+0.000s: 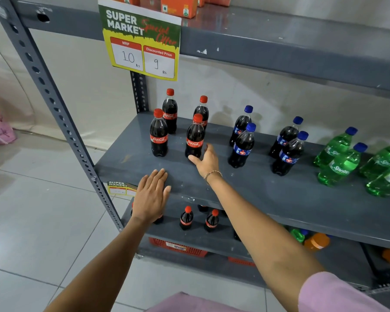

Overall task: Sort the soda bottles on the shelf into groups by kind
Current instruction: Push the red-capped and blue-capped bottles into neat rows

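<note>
The shelf (245, 190) already shows three groups: red-capped colas at ten o'clock, blue-capped colas centre, green bottles at three o'clock. The right hand (206, 159), fingers spread, touches the front cola bottle (195, 138), seemingly squaring it up; the left hand (151, 195) lies flat, gripping nothing. Next, probably only small nudges remain

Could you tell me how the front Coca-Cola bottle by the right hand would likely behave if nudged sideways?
The Coca-Cola bottle looks full, so probably heavy for its size. Tall on a narrow base, it may tip rather than slide if pushed high. The right hand is at its base, where a push should slide it along the smooth shelf.
</note>
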Available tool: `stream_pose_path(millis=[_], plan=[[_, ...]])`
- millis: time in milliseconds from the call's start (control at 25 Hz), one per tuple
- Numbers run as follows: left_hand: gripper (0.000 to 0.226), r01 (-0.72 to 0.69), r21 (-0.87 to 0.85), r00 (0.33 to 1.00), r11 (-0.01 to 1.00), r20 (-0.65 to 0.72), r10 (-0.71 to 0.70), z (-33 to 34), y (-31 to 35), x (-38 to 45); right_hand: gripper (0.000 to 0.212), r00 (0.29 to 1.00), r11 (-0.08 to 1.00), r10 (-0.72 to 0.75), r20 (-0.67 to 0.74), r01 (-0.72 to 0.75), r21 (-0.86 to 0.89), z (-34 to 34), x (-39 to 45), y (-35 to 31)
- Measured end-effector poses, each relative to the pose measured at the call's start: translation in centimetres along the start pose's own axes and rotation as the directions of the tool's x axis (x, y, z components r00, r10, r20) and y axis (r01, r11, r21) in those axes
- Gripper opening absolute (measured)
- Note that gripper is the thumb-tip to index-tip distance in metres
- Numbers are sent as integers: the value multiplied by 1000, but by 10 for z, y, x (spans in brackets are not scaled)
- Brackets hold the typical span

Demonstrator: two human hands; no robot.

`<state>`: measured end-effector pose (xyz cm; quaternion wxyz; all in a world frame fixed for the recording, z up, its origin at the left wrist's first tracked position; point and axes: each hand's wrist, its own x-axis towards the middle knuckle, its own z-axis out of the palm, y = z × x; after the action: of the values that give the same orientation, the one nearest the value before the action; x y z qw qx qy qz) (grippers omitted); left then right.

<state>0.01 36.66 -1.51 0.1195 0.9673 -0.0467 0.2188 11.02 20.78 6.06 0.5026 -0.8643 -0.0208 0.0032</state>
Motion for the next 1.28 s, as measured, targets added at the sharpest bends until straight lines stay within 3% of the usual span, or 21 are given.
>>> stream_pose_path(millis=[80,160,240,320,400,480,560,640,920,1280], plan=[[43,1,-35,999,999,-36,-2,-10,5,18,41,992,997,-29,-123,37,66,-9,-12,12],[34,31,-149,1000,988,2,-32,-17,12,41,16,925,982,-86,-371,142,126,-22,-27,27],[37,128,-308,988,943,118,-95,-17,22,69,18,820,970,-70,-567,189,153,-40,-36,42],[67,268,-415,956,869,230,-184,-15,33,95,29,760,968,-13,-649,171,181,-62,-35,56],[92,394,-492,913,776,308,-268,-13,42,117,47,825,976,18,-565,108,189,-81,-27,67],[107,484,-539,867,689,400,-297,-7,42,134,68,935,988,43,-351,12,153,-94,-18,73],[109,518,-544,844,660,453,-288,1,37,141,78,986,993,46,-158,-28,119,-100,-11,74],[104,505,-548,851,667,445,-280,8,34,143,77,996,992,35,-84,-25,121,-101,-7,76],[70,408,-536,907,739,334,-258,17,33,138,60,979,993,52,-197,-29,116,-95,1,80],[72,416,-539,904,733,333,-268,15,36,134,59,982,995,39,-185,-22,95,-91,8,89]])
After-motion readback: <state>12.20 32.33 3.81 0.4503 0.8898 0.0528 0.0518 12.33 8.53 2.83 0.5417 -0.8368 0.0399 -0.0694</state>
